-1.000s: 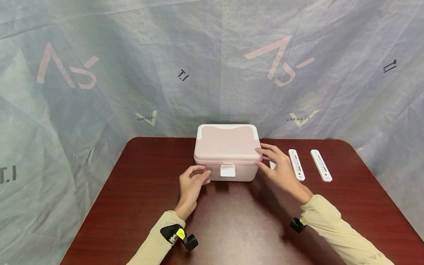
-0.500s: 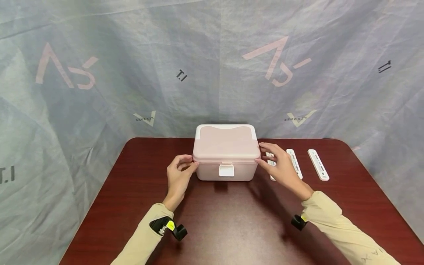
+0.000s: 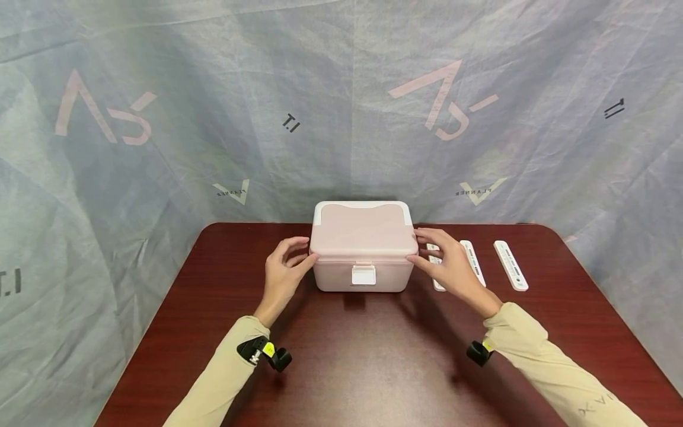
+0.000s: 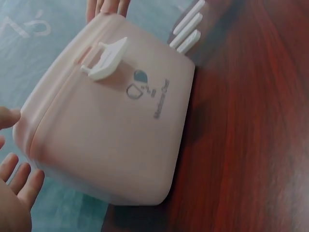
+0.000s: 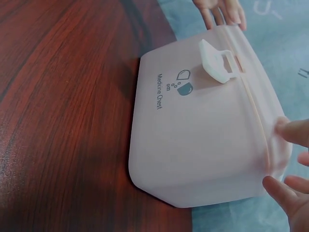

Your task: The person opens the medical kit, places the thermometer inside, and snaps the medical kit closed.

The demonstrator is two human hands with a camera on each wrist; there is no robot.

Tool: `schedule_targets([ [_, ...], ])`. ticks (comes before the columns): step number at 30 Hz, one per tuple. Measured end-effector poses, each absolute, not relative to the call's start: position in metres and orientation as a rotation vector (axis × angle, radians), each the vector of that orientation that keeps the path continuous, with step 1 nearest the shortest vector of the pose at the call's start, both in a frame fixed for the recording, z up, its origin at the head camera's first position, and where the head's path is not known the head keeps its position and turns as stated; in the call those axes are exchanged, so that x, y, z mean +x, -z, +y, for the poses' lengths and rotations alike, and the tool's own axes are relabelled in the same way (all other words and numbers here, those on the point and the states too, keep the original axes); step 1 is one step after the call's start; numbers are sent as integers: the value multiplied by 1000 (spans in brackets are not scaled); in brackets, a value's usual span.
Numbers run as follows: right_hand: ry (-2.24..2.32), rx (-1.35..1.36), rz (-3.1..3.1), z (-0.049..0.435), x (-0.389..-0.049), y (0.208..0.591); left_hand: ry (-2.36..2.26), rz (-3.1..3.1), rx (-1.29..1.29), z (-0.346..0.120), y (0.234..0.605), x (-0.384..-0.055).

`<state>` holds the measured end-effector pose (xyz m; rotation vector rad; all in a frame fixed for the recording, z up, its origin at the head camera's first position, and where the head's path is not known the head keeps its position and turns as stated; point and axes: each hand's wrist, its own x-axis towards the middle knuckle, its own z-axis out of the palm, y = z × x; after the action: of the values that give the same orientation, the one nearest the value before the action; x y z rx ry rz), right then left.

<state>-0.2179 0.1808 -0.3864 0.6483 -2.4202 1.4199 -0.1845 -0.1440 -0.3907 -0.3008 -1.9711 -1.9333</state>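
A pale pink medicine chest (image 3: pixel 333 277) with a white-edged lid (image 3: pixel 365 230) stands at the back of the table, its lid down. Its white front latch (image 5: pixel 212 62) juts out from the body, unfastened. With thumb in front and fingers at the side, my left hand (image 3: pixel 283 274) holds the lid's left front corner. My right hand (image 3: pixel 452 264) grips the opposite corner the same way, thumb on the front edge. The lettering "Medicine Chest" and a capsule drawing (image 5: pixel 184 83) show on the front in the right wrist view.
Three slim white strips with printed scales lie right of the chest: one partly behind my right hand, a middle strip (image 3: pixel 472 264) and an outer strip (image 3: pixel 511 265). A grey printed cloth (image 3: pixel 320 148) hangs behind the dark red wooden table (image 3: pixel 352 362).
My left hand has moved left and up from the chest's front to the lid's left corner. The right hand has shifted slightly along its corner. The lid stays down.
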Motion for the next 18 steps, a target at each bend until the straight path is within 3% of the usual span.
schedule_targets([
  [10,-1417,680,-2425,173,-211,375,1859,-2038,-445,-147,391,-190],
  [18,-1258,785,-2396,175,-219,389,1777,-2045,-523,-145,391,-191],
])
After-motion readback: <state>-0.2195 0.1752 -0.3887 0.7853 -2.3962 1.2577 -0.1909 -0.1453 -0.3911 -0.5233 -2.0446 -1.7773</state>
